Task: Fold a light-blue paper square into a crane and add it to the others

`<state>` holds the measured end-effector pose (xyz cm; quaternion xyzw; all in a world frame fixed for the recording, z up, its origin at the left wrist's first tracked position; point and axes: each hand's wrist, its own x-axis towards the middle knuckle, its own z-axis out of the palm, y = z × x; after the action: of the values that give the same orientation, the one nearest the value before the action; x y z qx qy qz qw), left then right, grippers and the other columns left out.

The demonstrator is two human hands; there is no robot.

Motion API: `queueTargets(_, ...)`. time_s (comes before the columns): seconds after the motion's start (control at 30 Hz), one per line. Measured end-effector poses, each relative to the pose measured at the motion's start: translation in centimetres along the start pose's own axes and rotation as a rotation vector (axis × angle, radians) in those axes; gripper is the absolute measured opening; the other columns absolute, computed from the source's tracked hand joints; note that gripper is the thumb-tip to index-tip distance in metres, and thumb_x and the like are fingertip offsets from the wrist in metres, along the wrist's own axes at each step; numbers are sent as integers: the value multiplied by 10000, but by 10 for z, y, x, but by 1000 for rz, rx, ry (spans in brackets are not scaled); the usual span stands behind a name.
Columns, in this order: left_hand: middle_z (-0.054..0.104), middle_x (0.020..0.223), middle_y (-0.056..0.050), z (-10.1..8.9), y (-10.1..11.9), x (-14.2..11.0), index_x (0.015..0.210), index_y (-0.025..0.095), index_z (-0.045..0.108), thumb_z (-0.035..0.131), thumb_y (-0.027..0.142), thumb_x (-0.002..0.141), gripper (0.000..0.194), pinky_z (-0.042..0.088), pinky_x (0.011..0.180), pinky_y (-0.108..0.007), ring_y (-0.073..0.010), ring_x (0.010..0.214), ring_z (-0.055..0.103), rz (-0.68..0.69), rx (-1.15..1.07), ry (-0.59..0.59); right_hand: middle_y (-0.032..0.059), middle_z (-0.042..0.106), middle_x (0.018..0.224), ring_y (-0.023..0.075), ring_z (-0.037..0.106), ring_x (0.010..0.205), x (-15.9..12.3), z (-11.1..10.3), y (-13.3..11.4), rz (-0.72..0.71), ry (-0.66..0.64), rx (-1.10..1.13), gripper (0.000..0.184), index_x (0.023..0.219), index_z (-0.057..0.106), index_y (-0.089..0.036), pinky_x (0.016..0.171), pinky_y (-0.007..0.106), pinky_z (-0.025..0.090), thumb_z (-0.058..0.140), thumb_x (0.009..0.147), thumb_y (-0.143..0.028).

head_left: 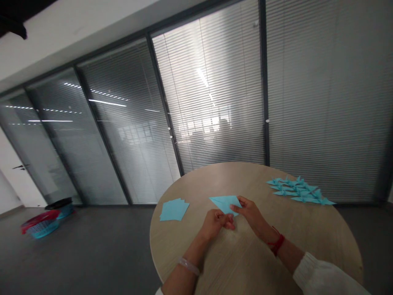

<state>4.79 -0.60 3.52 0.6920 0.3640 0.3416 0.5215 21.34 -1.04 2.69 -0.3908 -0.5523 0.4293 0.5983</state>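
Note:
A light-blue sheet of origami paper (225, 202), folded to a pointed kite-like shape, is between my hands over the middle of the round table. My right hand (249, 211) pinches its right corner, thumb on top. At its lower edge is my left hand (216, 223), with the fingers curled in; the paper's near edge appears to be pinched there, though the fingertips partly hide it. To the left lies a small stack of blue paper squares (174, 209). Several folded blue paper cranes (299, 190) are grouped on the table's right side.
The round wooden table (196, 180) stands close to a glass partition with blinds (215, 102). On the grey floor at the left are a blue basket with a red rim (41, 226) and a dark-rimmed blue one (64, 208). A white door (26, 180) is farther left.

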Motion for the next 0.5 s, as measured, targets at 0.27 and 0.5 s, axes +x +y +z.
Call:
queueTargets(0.27,659,562,-48,-2,-9,3,625,124,610,659,507,686,391,421,557,-246,-146,518,576,-8,90,-3,30,676,662,184,605,595,9,-7,12,50,107,26,473,759,656,-162,542,281,464,732,536,-571)
queueTargets(0.5,561,635,32,-3,-9,7,873,148,543,803,364,563,458,394,532,-212,-116,576,533,146,99,152,3,648,595,165,585,518,11,-9,15,108,177,40,354,729,600,-182,488,268,444,732,527,-442)
